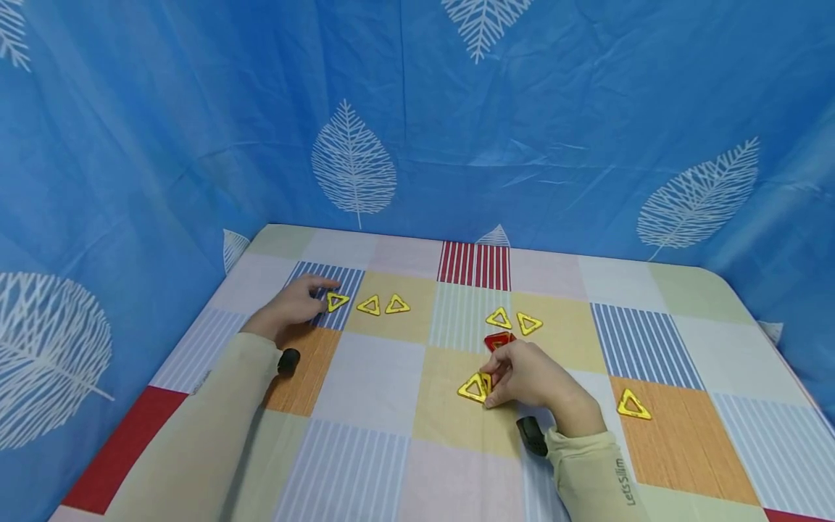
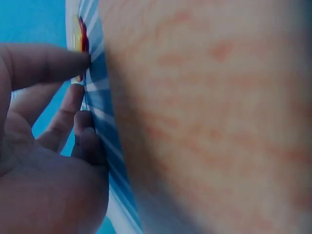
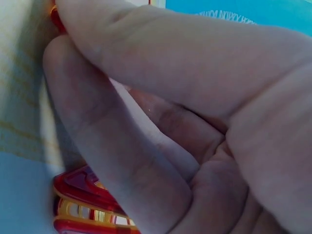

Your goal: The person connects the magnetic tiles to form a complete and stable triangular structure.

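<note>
In the head view my right hand point(image 1: 527, 373) pinches a yellow triangle tile point(image 1: 465, 391) between thumb and forefinger, low over the patchwork cloth. Part of a second yellow piece shows at the tile's right edge, mostly hidden by the fingers. Just behind the hand lies a red triangle piece point(image 1: 497, 339); the right wrist view has a red piece with layered edges point(image 3: 87, 187) below the fingers. At the left, my left hand point(image 1: 296, 303) has its fingers extended around a yellow triangle tile point(image 1: 330, 305), thumb close to its edge. Whether it touches cannot be told.
Two yellow triangles point(image 1: 369, 312) lie right of the left hand. Beyond the red piece are two more yellow triangles point(image 1: 492, 322). Another triangle point(image 1: 622, 407) rests on the orange square at right. A blue leaf-print curtain point(image 1: 417, 145) encloses the table's back and sides.
</note>
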The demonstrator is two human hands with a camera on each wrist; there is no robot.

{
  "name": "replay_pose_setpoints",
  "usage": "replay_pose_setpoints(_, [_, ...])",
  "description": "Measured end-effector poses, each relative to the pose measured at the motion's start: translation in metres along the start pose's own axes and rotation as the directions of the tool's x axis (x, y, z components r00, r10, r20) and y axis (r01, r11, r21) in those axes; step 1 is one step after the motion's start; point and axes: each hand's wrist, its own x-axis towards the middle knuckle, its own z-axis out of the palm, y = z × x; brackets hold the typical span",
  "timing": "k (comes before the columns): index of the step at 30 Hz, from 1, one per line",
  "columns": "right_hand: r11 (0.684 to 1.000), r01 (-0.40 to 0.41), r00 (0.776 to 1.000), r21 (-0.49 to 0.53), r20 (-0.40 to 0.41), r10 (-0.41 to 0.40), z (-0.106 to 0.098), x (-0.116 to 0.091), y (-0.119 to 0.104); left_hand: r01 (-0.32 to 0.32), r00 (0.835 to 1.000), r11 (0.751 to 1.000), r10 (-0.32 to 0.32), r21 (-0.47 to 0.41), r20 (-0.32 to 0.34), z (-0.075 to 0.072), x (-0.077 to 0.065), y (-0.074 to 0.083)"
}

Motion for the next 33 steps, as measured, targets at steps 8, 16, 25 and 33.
replay_pose_setpoints(8, [1.000,0.007,1.000,0.011,-0.005,-0.007,0.002,0.003,-0.002,-0.041,0.999,0.995,0.043,0.094,-0.019,-0.003,-0.002,0.000])
replay_pose_setpoints(16, [1.000,-0.021,1.000,0.018,-0.014,0.021,0.002,0.003,-0.003,-0.015,0.998,0.996,0.021,0.084,-0.065,-0.003,-0.002,-0.001])
replay_pose_setpoints(25, [1.000,-0.023,1.000,0.022,-0.010,0.023,0.003,0.003,-0.001,0.036,0.999,0.970,-0.043,-0.240,-0.025,-0.006,-0.010,0.001])
replay_pose_setpoints(33, [0.999,-0.034,0.999,0.025,-0.008,0.034,0.003,0.003,-0.003,-0.036,0.999,0.959,0.037,-0.281,-0.001,-0.003,-0.015,0.009])
